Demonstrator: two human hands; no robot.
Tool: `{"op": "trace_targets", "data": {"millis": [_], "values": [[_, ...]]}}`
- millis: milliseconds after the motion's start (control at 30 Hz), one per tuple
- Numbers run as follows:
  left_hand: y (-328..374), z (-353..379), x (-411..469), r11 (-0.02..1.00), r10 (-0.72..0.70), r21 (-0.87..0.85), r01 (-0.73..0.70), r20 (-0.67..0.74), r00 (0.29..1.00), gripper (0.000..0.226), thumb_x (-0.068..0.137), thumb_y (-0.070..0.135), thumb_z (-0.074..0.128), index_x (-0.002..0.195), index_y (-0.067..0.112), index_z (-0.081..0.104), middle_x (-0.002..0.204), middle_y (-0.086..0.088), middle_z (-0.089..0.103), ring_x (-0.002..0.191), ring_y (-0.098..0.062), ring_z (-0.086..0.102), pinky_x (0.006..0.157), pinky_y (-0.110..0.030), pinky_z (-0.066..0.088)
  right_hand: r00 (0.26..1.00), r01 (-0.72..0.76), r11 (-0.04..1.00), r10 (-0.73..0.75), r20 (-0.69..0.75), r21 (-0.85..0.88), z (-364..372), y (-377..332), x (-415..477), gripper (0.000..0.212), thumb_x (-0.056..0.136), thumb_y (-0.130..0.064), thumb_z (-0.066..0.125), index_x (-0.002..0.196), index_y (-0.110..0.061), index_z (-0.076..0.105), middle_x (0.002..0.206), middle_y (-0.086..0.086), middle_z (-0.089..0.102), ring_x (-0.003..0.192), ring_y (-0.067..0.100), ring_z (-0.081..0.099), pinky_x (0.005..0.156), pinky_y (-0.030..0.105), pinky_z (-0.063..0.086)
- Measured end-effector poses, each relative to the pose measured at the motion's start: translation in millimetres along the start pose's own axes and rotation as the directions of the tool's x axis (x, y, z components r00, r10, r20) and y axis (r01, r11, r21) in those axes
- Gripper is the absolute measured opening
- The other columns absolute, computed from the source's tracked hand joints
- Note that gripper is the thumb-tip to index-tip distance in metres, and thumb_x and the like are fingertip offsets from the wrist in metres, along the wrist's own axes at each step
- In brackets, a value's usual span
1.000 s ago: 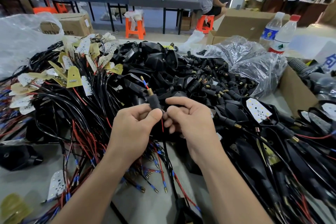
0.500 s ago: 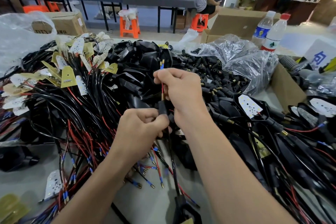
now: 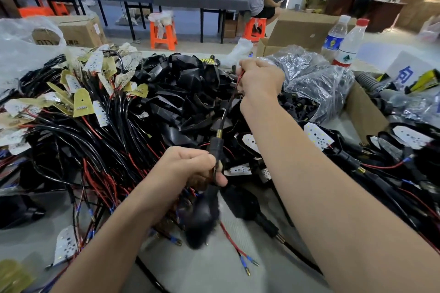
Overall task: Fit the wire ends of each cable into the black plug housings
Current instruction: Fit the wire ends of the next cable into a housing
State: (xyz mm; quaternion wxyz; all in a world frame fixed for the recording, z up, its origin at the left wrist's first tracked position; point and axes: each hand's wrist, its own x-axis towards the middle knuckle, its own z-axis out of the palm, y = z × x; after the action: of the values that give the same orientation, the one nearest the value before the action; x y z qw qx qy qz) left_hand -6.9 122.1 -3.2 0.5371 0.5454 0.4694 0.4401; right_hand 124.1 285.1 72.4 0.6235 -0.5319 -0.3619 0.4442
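The left hand [image 3: 190, 166] sits near the middle of the scene, fingers curled, thumb and forefinger pinching a small black tubular plug housing [image 3: 215, 147]; the housing stands roughly upright, with a brass collar [image 3: 219, 133] at its far end. A thin black cable [image 3: 226, 112] rises from that collar to the right hand [image 3: 260, 78], which is held farther off and higher, over the heap; its fingers are closed round the cable and a thin red wire [image 3: 240, 77] that shows at the fist. Below the left hand hangs a dark blurred shape [image 3: 202, 221]; what it is cannot be told.

To the left lies a tangled heap of black and red cables [image 3: 95, 138] carrying white and yellow pointed circuit boards [image 3: 82, 103]; beyond the hands is a pile of glossy black plastic shells [image 3: 190, 93]. To the far right a crumpled clear plastic bag [image 3: 316, 83] holds small black plugs; behind it stand two clear plastic bottles [image 3: 350, 43] and an open brown cardboard box [image 3: 304, 31]. On the grey tabletop [image 3: 238, 276], near and just right of the left forearm, lies a loose red wire with blue sleeves and brass tips [image 3: 245, 259].
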Motion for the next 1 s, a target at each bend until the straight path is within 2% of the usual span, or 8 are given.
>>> {"op": "trace_targets", "data": {"millis": [167,267,367,467,633,833,933,1000], "values": [[3,-8,6,0.926,-0.19,-0.322,0.196,0.05,0.981,0.027,0.079,0.03,0.055,0.068,0.01,0.07,0.069,-0.021,0.07,0.057,-0.026,0.064,0.056,-0.026,0.054,0.987,-0.104,0.974,0.126,-0.101,0.202,-13,4,21,0.031,0.088,0.004,0.064,0.059,-0.007,0.062,0.048,0.004,0.057,0.036,0.015,0.04,0.04,0.023,0.033],[4,-10,5,0.847,-0.266,-0.474,0.241,0.014,0.964,0.025,0.084,0.032,0.05,0.082,0.008,0.056,0.056,-0.018,0.054,0.04,-0.027,0.048,0.041,-0.026,0.045,0.98,-0.199,0.924,0.192,0.053,0.328,-15,9,6,0.018,0.098,-0.005,0.061,0.08,-0.003,0.064,0.063,0.011,0.063,0.044,0.017,0.052,0.045,0.026,0.046],[4,-8,-2,0.918,-0.222,-0.357,0.172,-0.104,0.97,0.028,0.102,0.029,0.046,0.088,0.009,0.061,0.058,-0.02,0.054,0.04,-0.025,0.045,0.041,-0.023,0.041,0.871,-0.265,0.963,0.221,0.438,0.041,-23,23,-38,0.012,0.1,-0.015,0.061,0.098,-0.003,0.064,0.077,0.013,0.067,0.059,0.021,0.06,0.057,0.031,0.052],[7,-2,0,0.985,-0.123,-0.15,0.085,-0.264,0.957,0.031,0.105,0.024,0.046,0.081,0.013,0.063,0.058,-0.019,0.064,0.042,-0.025,0.052,0.042,-0.024,0.044,0.756,-0.043,0.979,0.161,0.634,-0.198,-38,45,-83,0.015,0.094,-0.019,0.064,0.089,-0.007,0.071,0.073,0.008,0.067,0.06,0.016,0.059,0.058,0.024,0.05],[-6,6,-2,0.803,0.33,0.595,0.01,-0.459,0.825,0.009,0.089,0.046,0.068,0.093,0.04,0.073,0.071,0.016,0.073,0.06,0.0,0.063,0.057,-0.014,0.044,0.801,-0.005,0.998,0.039,0.597,-0.059,-52,59,-98,0.015,0.095,-0.002,0.06,0.094,-0.012,0.071,0.088,0.01,0.076,0.079,0.019,0.068,0.079,0.041,0.057],[-12,3,0,0.793,0.373,0.609,-0.035,-0.439,0.817,0.052,0.077,0.02,0.085,0.118,0.047,0.069,0.098,0.029,0.072,0.094,0.014,0.065,0.079,-0.001,0.045,0.845,-0.04,0.976,-0.08,0.529,0.213,-64,59,-79,0.022,0.104,0.002,0.047,0.103,-0.011,0.065,0.089,0.005,0.075,0.082,0.012,0.068,0.071,0.024,0.056],[-16,4,0,0.661,0.511,0.75,0.01,-0.46,0.726,0.059,0.076,0.01,0.086,0.125,0.04,0.07,0.104,0.02,0.072,0.094,-0.005,0.063,0.091,-0.025,0.051,0.816,-0.038,0.982,-0.076,0.573,0.184,-67,62,-82,0.021,0.101,0.004,0.05,0.105,-0.012,0.064,0.094,0.009,0.077,0.085,0.016,0.07,0.075,0.026,0.058],[-20,4,1,0.528,0.625,0.849,0.007,-0.395,0.674,0.073,0.072,-0.001,0.087,0.137,0.025,0.066,0.107,0.009,0.076,0.099,-0.01,0.053,0.096,-0.02,0.036,0.796,-0.014,0.989,-0.078,0.601,0.148,-69,65,-83,0.02,0.1,0.005,0.052,0.106,-0.011,0.062,0.099,0.011,0.078,0.088,0.018,0.071,0.079,0.027,0.058]]}}
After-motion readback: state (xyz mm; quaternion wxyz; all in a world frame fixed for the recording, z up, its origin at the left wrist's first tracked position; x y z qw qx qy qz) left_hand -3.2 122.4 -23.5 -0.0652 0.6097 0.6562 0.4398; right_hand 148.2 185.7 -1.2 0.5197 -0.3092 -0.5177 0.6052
